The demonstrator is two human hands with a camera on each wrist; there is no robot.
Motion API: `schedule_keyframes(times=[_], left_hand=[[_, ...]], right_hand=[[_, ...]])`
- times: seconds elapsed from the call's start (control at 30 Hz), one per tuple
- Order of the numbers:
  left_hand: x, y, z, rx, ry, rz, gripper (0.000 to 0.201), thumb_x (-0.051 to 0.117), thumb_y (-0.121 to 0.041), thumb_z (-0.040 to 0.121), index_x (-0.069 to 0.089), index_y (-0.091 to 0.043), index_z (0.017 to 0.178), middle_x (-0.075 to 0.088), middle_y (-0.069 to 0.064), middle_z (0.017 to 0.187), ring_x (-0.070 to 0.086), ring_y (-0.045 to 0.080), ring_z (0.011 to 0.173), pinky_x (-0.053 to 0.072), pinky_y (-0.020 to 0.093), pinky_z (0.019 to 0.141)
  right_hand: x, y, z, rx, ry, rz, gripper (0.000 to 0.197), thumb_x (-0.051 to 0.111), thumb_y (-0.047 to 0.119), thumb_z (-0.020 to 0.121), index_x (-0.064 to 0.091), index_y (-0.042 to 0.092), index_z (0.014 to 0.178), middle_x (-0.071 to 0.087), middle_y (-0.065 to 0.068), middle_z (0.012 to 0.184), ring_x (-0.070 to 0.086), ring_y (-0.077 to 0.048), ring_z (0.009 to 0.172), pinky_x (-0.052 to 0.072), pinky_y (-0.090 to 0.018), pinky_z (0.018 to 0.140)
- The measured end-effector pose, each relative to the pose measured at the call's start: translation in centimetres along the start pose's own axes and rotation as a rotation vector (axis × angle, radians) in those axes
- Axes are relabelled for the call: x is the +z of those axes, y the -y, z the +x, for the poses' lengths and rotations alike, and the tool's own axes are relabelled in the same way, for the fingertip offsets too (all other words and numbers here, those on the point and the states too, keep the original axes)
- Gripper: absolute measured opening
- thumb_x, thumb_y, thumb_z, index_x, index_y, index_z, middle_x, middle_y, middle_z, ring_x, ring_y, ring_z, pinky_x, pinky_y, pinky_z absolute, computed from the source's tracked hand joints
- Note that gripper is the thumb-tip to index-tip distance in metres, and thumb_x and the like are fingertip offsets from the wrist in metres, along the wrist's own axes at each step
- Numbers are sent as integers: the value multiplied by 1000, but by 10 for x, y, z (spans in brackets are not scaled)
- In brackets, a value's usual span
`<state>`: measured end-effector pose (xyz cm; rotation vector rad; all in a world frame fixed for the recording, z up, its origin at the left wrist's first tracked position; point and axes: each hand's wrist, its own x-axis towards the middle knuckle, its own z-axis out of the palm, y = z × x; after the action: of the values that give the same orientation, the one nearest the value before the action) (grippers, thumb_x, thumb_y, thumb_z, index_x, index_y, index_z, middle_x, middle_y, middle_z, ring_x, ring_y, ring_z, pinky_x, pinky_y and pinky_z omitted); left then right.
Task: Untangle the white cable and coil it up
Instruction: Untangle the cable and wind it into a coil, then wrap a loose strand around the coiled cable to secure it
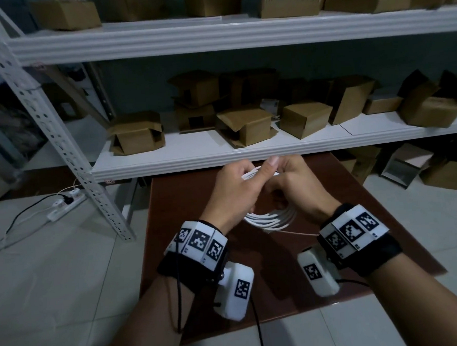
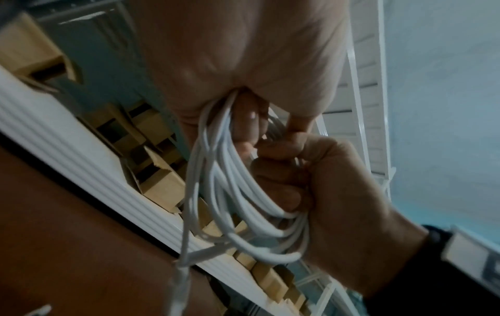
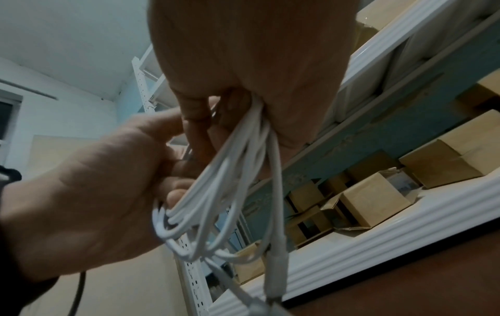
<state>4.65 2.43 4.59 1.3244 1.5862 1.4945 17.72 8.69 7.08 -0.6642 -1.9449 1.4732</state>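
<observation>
The white cable [image 1: 268, 219] is wound into a coil of several loops and held in the air above the brown table [image 1: 189, 255]. My left hand [image 1: 233, 188] grips the coil's upper left side, thumb up over the strands. Close beside it, my right hand [image 1: 297, 184] grips the same coil from the right. In the left wrist view the loops of the cable [image 2: 230, 192] hang from my left hand [image 2: 243, 64] and pass into the curled right hand [image 2: 324, 181]. In the right wrist view a loose tail with a plug end [image 3: 276, 278] dangles below the cable [image 3: 224, 181].
A white metal shelf [image 1: 221, 153] with several cardboard boxes [image 1: 136, 133] stands just beyond the table's far edge. Its perforated upright [image 1: 60, 145] slants down at the left. A power strip [image 1: 63, 207] with leads lies on the tiled floor to the left.
</observation>
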Motion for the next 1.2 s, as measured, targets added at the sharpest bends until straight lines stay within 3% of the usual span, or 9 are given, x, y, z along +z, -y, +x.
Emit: schedule_keyframes(times=[0.17,0.27,0.37,0.53,0.63,0.77,0.87,0.97,1.2], left_hand=[[1,10,7,42,-95,161,65,61,-69,91,58,-7,73,45,-2,59,49,21,54,56,63,60],[3,8,11,25,-40,51,67,64,-61,97,62,2,74,44,7,58,44,20,50,48,49,49],[3,10,16,-19,-4,-115,56,71,-46,99,57,-10,58,38,6,52,35,19,39,35,31,47],[0,12,20,-74,-79,-255,47,70,-35,102,65,-21,58,25,5,58,24,16,43,27,28,47],[-13,13,24,-103,-186,-305,51,68,-34,104,60,-21,55,23,4,59,23,15,41,29,25,44],[-26,17,27,-113,-270,-347,49,68,-36,103,44,-20,63,22,2,57,22,14,41,32,26,44],[-27,18,26,-105,-284,-337,50,68,-37,103,43,-19,65,23,2,56,22,15,42,33,26,44],[-30,16,24,-107,-292,-329,50,67,-40,104,44,-18,65,23,4,54,24,15,41,34,27,45],[-32,14,21,-99,-305,-345,52,66,-41,104,43,-18,63,22,3,54,22,16,43,35,28,46]], right_hand=[[-6,-13,10,-26,-25,-70,18,65,-1,82,66,18,83,60,1,62,51,-14,51,38,-34,53],[-13,-20,17,28,-50,4,54,70,14,75,51,24,125,59,-21,75,50,-29,59,40,-40,54],[-18,-23,21,5,19,58,66,63,4,75,43,17,137,57,-40,75,47,-33,56,37,-34,48],[-24,-27,27,-4,47,291,67,60,8,78,42,6,143,60,-15,68,57,-25,58,47,-33,61],[-42,-36,34,87,-32,391,61,61,31,88,47,8,142,69,-18,111,68,-30,96,55,-39,86],[-69,-97,41,287,-299,36,15,64,15,100,65,6,112,71,-11,91,65,-28,80,54,-39,73],[-80,-160,30,449,-86,-462,7,76,13,87,74,19,84,75,2,83,69,-21,83,56,-37,80],[-74,-180,15,560,110,-719,11,83,24,83,76,24,92,76,3,97,69,-15,93,53,-27,81],[-59,-186,3,439,112,-940,16,77,14,81,72,29,82,75,1,94,72,-22,92,60,-41,85]])
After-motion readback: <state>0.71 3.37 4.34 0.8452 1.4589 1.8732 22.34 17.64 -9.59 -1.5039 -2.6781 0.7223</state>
